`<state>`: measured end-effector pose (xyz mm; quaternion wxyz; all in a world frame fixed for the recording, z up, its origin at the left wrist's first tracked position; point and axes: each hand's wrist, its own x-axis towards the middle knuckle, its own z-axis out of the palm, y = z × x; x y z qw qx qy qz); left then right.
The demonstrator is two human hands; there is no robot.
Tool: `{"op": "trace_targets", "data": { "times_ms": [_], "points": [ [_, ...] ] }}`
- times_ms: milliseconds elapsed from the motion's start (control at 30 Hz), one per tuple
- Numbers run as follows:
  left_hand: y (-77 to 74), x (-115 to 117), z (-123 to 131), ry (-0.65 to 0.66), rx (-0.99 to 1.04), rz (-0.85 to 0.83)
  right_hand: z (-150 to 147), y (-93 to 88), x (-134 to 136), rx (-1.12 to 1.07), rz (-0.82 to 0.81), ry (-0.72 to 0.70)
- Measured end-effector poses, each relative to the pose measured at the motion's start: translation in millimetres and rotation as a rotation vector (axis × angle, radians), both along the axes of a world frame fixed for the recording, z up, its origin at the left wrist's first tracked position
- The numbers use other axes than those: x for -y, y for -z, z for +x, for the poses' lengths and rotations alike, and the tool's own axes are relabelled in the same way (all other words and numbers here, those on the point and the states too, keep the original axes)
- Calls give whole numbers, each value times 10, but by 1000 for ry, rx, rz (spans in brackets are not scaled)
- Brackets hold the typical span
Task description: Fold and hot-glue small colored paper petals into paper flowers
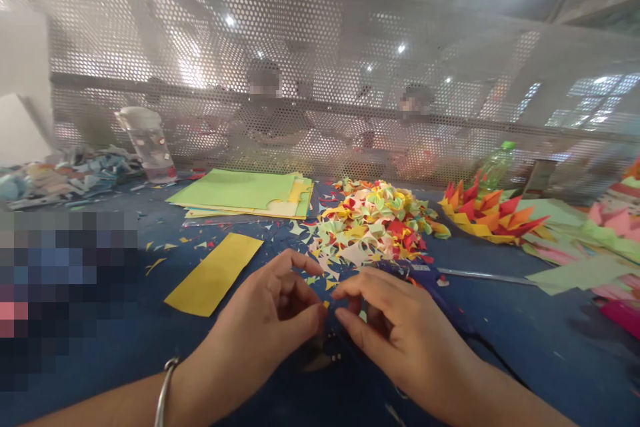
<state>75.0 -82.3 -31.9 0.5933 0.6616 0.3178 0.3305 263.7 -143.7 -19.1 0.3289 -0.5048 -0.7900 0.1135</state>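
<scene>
My left hand [280, 307] is curled above the blue tabletop, with a small yellow piece of paper [326, 305] showing at the tip of its thumb. Close by on the right, my right hand [385, 310] has its fingers bent, and a small gap shows between thumb and forefinger. Nothing can be made out in that gap. A yellow paper strip [215, 277] lies left of my left hand. Just beyond both hands is a heap of small cut and folded paper pieces [380, 220]. A blue glue gun [415, 273] lies behind my right hand, partly hidden by it.
Stacked green and yellow paper sheets [235, 190] lie behind the strip. A lidded clear cup [147, 147] stands by paper scraps [75, 173]. Right are a folded paper ring [490, 217], a green bottle [500, 163] and pale sheets [580, 273]. A perforated screen [300, 47] closes the back; people sit beyond.
</scene>
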Motion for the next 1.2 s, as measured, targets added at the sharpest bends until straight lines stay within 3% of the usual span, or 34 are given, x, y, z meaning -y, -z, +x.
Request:
{"op": "trace_targets", "data": {
  "times_ms": [500,833,1200],
  "points": [
    [-50,53,3,-40,-150,124,-49,-6,-29,-101,-76,-34],
    [-36,13,3,-16,43,-63,-53,8,-26,-141,-49,6],
    [22,56,48,16,81,-99,-59,5,-26,-139,-24,-3]
  ]
}}
